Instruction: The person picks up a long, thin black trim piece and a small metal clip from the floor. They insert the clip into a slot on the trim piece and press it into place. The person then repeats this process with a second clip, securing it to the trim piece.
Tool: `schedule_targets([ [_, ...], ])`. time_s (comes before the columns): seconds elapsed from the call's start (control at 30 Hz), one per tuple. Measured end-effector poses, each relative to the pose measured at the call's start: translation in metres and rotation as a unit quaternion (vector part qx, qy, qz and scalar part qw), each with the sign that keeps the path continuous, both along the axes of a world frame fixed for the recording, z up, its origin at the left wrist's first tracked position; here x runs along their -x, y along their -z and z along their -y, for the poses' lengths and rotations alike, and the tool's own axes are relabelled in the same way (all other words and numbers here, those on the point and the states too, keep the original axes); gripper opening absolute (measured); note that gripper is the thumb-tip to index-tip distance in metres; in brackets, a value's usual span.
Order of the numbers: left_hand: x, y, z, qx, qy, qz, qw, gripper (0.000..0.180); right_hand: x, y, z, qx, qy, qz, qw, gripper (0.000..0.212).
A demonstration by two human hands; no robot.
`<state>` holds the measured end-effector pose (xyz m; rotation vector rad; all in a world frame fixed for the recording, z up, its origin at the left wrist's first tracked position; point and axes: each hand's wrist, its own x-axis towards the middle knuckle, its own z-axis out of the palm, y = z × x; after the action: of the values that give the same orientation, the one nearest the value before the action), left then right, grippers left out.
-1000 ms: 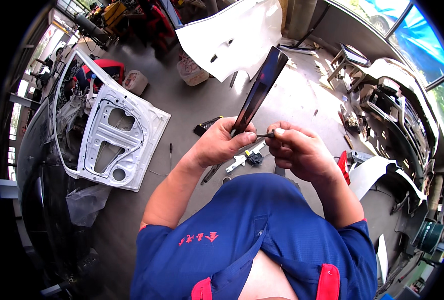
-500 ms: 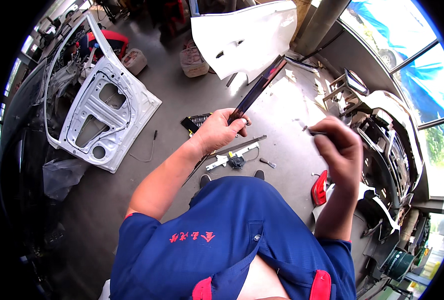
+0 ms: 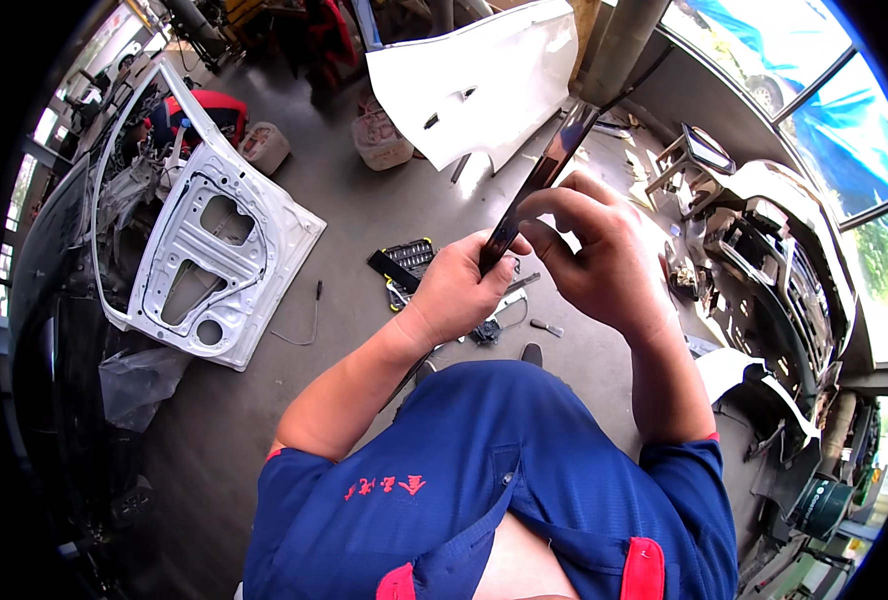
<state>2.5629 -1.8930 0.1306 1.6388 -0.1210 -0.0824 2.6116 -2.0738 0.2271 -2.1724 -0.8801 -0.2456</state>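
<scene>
The grey floor point(image 3: 349, 225) bears a white door shell point(image 3: 209, 258) at left, with a smaller white panel point(image 3: 494, 85) ahead. A glossy dark strip point(image 3: 546, 168) slants away, near end gripped by the left hand point(image 3: 459, 288). The right hand point(image 3: 604, 255) curls at the strip, thumb near forefinger; whether it pinches anything, I cannot tell. 1 short tool point(image 3: 544, 327) lies below.

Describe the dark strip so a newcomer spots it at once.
Start at the big white panel at the top. From just below its right side, the strip slants down into the left hand. Unlike the tool case on the floor, it is long, glossy and held up.
</scene>
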Motion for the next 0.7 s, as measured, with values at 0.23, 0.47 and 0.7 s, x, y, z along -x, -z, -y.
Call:
schedule_targets([
  [0.23,0.008,-0.017,0.005,-0.066,-0.030,0.085,0.994,0.011,0.005,0.012,-0.006,-0.071,0.028,0.106,0.991,0.012],
  [0.47,0.014,-0.019,0.015,-0.052,-0.036,0.121,0.991,0.011,0.010,0.030,-0.002,-0.117,0.064,0.215,0.967,0.024],
  [0.7,0.020,-0.019,0.014,-0.079,-0.024,0.095,0.992,0.011,0.011,0.027,-0.003,-0.213,0.125,0.136,0.959,0.052],
])
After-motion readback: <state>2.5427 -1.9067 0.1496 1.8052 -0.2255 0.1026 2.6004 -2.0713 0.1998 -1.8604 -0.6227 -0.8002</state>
